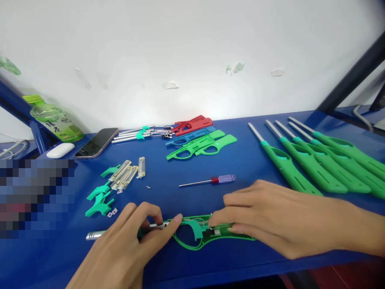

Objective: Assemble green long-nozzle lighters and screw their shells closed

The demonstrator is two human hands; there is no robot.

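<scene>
An open green lighter casing (pixel 207 242) lies near the table's front edge, with a teal trigger (pixel 197 229), thin wires and a small dark part inside. My left hand (pixel 129 241) is closed around its front end, where a silver metal tube (pixel 95 235) sticks out to the left; the thumb presses on the casing's upper edge. Over the handle end, my right hand (pixel 264 216) is closed, its fingertips down inside the casing. What sits directly under those fingertips is mostly hidden. A screwdriver (pixel 215 180) with a clear purple handle lies just behind the casing.
Finished green lighters (pixel 315 168) lie at right. Red (pixel 194 125), blue (pixel 189 137) and green casing halves (pixel 207 144) lie behind, beside metal tubes with wires (pixel 132 135). Clear fuel tanks (pixel 124 176) and loose teal triggers (pixel 99 204), a phone (pixel 96 143), white case (pixel 60 150) and bottle (pixel 57 122) are left.
</scene>
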